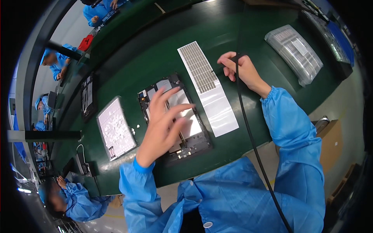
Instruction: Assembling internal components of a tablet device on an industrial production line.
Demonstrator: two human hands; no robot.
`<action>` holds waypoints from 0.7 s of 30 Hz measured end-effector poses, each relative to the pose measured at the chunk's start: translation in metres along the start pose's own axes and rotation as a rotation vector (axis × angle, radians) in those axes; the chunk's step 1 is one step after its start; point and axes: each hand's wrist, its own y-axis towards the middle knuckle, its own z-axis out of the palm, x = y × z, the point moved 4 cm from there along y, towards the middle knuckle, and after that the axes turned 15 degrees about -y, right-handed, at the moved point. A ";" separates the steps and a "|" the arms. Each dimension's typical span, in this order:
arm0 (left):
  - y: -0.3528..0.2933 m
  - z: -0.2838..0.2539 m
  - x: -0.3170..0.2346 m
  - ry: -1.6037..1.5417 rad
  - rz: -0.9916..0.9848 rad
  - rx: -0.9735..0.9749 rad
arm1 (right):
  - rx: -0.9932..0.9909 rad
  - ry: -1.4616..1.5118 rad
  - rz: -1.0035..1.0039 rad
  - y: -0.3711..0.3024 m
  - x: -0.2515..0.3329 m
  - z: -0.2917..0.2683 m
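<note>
Green worktop [149,64], and on its left side sits a shallow tray [125,151] strewn with small white scraps [115,125], most of them loosely heaped; a few more lie on the surface just beside its right edge. Across at the far right, a clear plastic-wrapped bundle [294,57] holds what looks like a stack of flat pieces.

Between them lies the opened flat device [196,126], its dark frame and silvery panels facing up, right in front of the worker. The left hand [160,126] is over it, fingers well spread, gripping nothing I can see; whether a fingertip touches the device, I can't tell. The right hand [245,73] is raised near the label sheet [198,68], thumb and forefinger brought close together, other fingers curled. I can't make out anything pinched there. A black cable [248,128] passes in front of that hand.
</note>
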 end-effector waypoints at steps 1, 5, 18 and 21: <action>0.017 0.012 -0.002 -0.008 0.067 0.080 | 0.004 0.002 0.003 -0.003 0.001 0.000; 0.060 0.043 0.031 0.213 0.165 0.204 | 0.030 -0.068 0.020 -0.007 0.004 0.001; 0.062 0.053 0.041 0.225 0.156 0.222 | 0.100 -0.204 0.066 -0.006 0.001 -0.002; 0.061 0.054 0.044 0.248 0.163 0.206 | 0.093 -0.192 0.050 -0.004 -0.002 -0.002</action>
